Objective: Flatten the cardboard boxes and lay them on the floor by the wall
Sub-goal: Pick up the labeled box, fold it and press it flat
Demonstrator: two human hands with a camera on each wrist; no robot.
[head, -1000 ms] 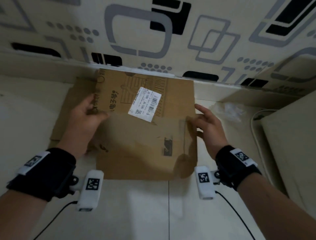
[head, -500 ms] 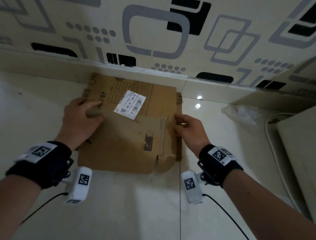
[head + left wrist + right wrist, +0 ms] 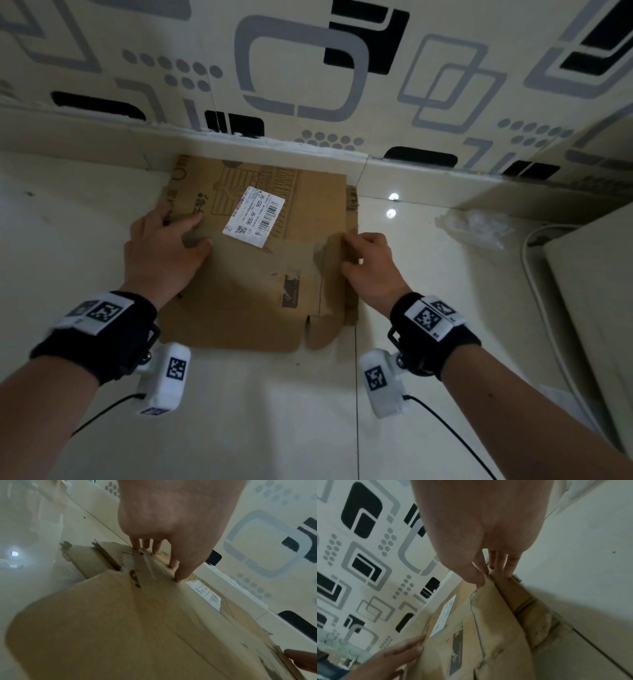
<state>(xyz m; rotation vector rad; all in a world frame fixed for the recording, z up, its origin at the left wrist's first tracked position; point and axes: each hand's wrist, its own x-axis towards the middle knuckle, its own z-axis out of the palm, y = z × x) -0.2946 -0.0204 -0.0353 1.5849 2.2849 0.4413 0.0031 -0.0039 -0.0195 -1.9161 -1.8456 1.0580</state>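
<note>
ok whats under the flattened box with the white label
More flat cardboard juts out along the labelled box's right edge, lying on the floor tiles. How many sheets it covers cannot be seen.

Both forearms are reaching forward and down, each wrist wearing a black band with a white coded tag and a white camera unit hanging beneath. The left hand is lying palm down with fingers straight and spread, thumb angling inward toward the right hand, its fingertips pressing downward. The right hand is sitting level with the left, well apart from it, its fingers extending forward and slightly bent, thumb and fingertips meeting at an edge. Whether it is pinching cannot be told.
</note>
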